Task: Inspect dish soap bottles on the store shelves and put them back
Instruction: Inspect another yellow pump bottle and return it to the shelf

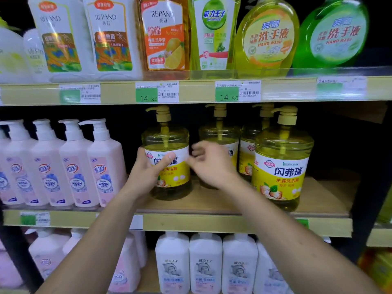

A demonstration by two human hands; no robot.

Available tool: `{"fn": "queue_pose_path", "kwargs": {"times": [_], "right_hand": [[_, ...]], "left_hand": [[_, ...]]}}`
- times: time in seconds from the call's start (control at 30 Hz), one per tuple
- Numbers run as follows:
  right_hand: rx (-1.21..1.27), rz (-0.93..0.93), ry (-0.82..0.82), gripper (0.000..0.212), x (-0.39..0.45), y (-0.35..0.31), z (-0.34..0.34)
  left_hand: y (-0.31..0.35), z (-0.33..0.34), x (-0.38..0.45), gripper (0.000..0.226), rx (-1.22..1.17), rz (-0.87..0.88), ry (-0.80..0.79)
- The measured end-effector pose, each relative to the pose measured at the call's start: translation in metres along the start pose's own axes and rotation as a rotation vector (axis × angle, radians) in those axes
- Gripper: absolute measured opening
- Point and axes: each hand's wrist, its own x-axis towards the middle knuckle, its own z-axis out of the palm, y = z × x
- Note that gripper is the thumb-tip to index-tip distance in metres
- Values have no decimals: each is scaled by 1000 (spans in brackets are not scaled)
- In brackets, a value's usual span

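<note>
Dish soap bottle (pixel 167 158), yellow with a pump top and yellow-white label, stands on the middle shelf (pixel 212 202). My left hand (pixel 148 172) grips its left side, thumb lying across the label. My right hand (pixel 210 164) hovers just right of it, fingers loosely curled and blurred, holding nothing that I can see. Three matching bottles (pixel 282 166) stand to the right.

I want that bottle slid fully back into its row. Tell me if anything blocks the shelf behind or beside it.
Nothing visible does. The left hand grips the yellow pump bottle, which already stands on the wooden shelf. The pink bottles stand to its left. The space behind it is dark, so I cannot tell.
</note>
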Motion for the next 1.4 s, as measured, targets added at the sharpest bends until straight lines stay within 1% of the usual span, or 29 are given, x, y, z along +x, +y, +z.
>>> {"fn": "queue_pose_path", "kwargs": {"times": [0.03, 0.1, 0.13, 0.17, 0.2, 0.3, 0.37, 0.43, 0.47, 0.5, 0.53, 0.63, 0.73, 0.8, 0.87, 0.93, 1.07, 1.17, 1.3, 1.4], "right_hand": [[-61, -24, 114, 38, 3, -2, -15], [-193, -83, 355, 38, 9, -8, -39], [-259, -87, 428, 41, 13, -13, -47], [-312, -64, 440, 45, 19, -17, -52], [-338, -8, 387, 48, 27, -21, -57], [-359, 231, 95, 57, 49, -31, -64], [-392, 265, -1, 65, 56, -34, -65], [-487, 260, -93, 79, 58, -35, -64], [-540, 259, -135, 79, 58, -33, -64], [-572, 266, -159, 74, 58, -31, -65], [-578, 272, -164, 69, 60, -27, -67], [-533, 307, -188, 80, 63, -15, -70], [-586, 307, -223, 65, 60, -13, -68], [-622, 258, -226, 59, 57, -15, -70], [-642, 193, -223, 63, 51, -20, -73], [-628, 167, -211, 68, 43, -26, -77], [-483, 155, -147, 86, 23, -29, -81], [-433, 112, -123, 89, 10, -30, -82], [-447, -23, -74, 100, -12, -30, -87], [-396, -147, -15, 98, -39, -20, -92]], "left_hand": [[-2, 1, 0, 60, -8, 10, 8], [-6, 3, 1, 55, -12, 28, 22], [-7, 4, 1, 53, -15, 31, 25], [-8, 4, 1, 51, -16, 33, 26], [-8, 5, 1, 50, -16, 37, 27], [-8, 4, 0, 49, -2, 46, 19], [-7, 3, 0, 50, 15, 53, 12], [-6, 2, 0, 51, 26, 55, 13], [-6, 2, 0, 51, 30, 53, 11], [-6, 2, 0, 51, 33, 48, 8], [-6, 2, -1, 51, 34, 42, 9], [-6, 1, -1, 51, 27, 28, 15], [-5, 1, -2, 52, 12, 23, 9], [-4, 1, -3, 54, 6, 24, 6], [-2, 1, -5, 55, -6, 24, 7], [-1, 2, -6, 56, -24, 18, 10], [0, 1, -6, 58, -49, 4, -3], [1, 1, -5, 60, -62, -8, -11], [-1, 0, -3, 61, -59, 0, -14], [-4, 0, 0, 58, -83, -4, -6]]}}
